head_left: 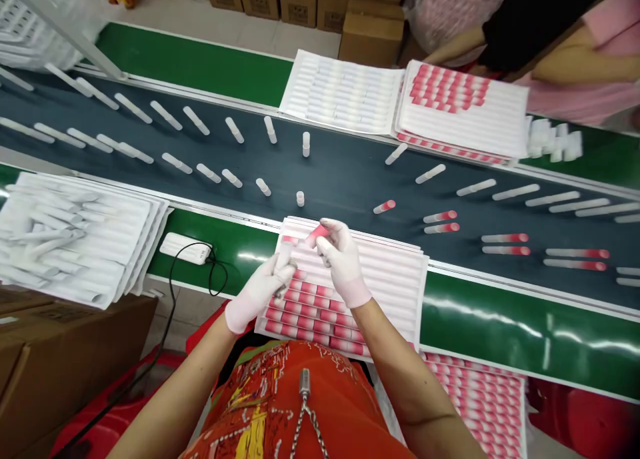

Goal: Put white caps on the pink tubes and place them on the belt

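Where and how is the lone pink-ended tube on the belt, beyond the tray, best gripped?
Probably by the upper, pink part of the tube, the right hand coming from the near side and pinching across it: the tube is slim, seems to stand upright on the belt, and has space around it.

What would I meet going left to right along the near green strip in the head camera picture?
Heaped white tubes → flat white box → gloved left hand → gloved right hand.

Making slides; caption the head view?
Right hand holds a pink tube, left hand a pale piece, over a ridged tray.
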Tool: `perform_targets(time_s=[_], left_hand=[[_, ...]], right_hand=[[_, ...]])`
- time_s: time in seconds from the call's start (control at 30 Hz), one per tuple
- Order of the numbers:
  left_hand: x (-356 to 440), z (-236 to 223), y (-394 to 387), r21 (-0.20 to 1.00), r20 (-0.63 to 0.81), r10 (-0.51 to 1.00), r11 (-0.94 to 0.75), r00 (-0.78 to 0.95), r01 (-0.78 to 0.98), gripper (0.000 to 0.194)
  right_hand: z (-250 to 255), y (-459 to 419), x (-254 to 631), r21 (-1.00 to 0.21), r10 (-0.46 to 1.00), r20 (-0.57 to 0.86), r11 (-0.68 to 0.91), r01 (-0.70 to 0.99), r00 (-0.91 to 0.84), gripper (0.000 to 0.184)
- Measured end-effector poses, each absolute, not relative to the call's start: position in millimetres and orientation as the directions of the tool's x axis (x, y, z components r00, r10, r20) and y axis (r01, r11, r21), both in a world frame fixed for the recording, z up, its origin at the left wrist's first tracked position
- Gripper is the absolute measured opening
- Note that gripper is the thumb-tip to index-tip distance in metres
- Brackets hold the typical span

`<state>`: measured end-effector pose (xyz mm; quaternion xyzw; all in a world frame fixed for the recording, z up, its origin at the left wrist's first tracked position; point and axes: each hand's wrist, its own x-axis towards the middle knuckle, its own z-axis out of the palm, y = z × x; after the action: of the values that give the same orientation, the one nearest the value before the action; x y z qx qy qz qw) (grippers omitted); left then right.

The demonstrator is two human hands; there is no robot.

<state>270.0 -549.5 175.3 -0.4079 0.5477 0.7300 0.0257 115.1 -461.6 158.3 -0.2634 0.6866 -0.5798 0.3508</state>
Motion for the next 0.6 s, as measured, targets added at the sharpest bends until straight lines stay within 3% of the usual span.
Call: perform_targets(time_s=[0.07,0.23,0.37,0.47,0.6], left_hand=[[251,188,-541,0.744,-0.668,-0.356,-0.343,-0.654,-0.574,0.032],[220,207,-536,0.766,-0.534,-0.523,0.033,-0.664,-0.642,0.024],[207,204,-539,0.763,-0.531,-0.432,0.13,-0.729,-0.633,0.03],[200,193,-536,0.797,-0.517,-0.385,0.11,-0.764,-0.594,0.036],[194,177,-529,0.849,-0.422,-0.407,0.137,-0.81,-0.511,0.022]], right_hand=[[179,-459,107,-0.978,-0.769,-0.2,0.12,0.17,-0.607,0.043],[201,-441,89,-0.962,-0.815,-0.247,0.144,0.23,-0.523,0.045],[203,-425,83,-0.946,-0.842,-0.262,0.128,0.298,-0.471,0.03],[210,-421,89,-0.972,-0.818,-0.195,0.088,0.217,-0.541,0.03],[221,-420,98,-0.994,-0.77,-0.056,0.105,-0.039,-0.635,0.023]])
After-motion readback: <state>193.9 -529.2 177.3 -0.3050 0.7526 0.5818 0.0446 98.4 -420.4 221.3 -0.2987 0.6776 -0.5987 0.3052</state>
